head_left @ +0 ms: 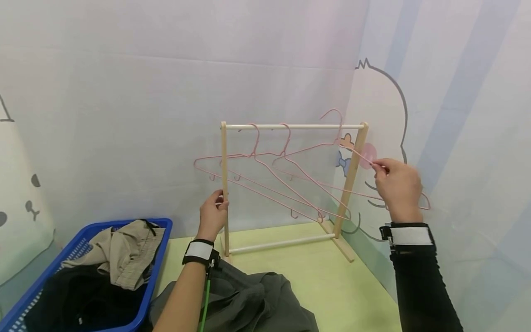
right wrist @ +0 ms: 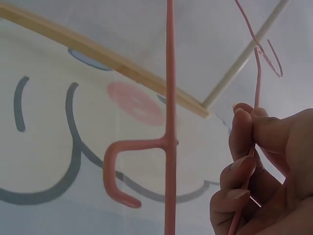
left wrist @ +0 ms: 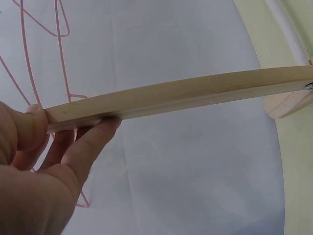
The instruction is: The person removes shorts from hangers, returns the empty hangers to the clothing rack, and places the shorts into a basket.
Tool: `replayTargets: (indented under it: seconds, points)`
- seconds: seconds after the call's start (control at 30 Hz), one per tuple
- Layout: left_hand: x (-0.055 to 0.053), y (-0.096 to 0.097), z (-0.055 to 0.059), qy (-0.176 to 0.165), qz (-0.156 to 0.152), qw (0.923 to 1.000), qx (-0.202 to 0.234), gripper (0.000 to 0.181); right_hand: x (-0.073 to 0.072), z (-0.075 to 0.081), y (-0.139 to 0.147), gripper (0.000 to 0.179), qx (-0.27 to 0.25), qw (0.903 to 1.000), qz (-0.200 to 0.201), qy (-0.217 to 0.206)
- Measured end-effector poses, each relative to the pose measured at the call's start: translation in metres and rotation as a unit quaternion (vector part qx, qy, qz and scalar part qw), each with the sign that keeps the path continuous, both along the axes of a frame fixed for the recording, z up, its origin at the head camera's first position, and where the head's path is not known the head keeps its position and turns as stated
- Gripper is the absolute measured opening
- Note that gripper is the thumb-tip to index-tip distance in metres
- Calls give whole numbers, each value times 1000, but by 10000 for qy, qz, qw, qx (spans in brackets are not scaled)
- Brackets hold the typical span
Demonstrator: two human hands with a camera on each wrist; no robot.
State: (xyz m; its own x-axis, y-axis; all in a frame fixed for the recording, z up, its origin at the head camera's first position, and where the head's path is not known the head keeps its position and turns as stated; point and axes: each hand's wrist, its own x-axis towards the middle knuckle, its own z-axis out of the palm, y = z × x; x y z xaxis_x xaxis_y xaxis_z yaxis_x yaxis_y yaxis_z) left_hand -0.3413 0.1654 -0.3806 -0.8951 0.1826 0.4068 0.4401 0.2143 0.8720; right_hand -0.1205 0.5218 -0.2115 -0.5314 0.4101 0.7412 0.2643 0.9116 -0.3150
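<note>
A small clothes rack with a white top bar and wooden posts stands at the middle of the head view. My left hand grips its left post between thumb and fingers. With the right hand I pinch one arm of a pink hanger beside the right post. The held hanger's hook rises above the bar; whether it touches the bar I cannot tell. Two more pink hangers hang from the bar, one by a hook left of the other hook.
At the left, a blue basket contains beige shorts and a black garment. A dark grey garment lies crumpled on the yellow-green tabletop before the rack. Pale printed curtains surround the table's back and right.
</note>
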Motion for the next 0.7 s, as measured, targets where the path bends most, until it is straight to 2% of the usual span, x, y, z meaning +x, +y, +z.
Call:
replayTargets:
  seconds: [0.23,0.5,0.7]
  points:
    - [0,-1,0,-17,-29,10000,7,38,-16,-13,-3,33,-149,9993,186,-301]
    - [2,-2,0,-36,-23,10000,62,38,-19,-34,-1,31,-250,9982,396,-382]
    - [0,-1,0,-3,-26,10000,27,39,-19,-37,1,34,-336,9976,442,-423]
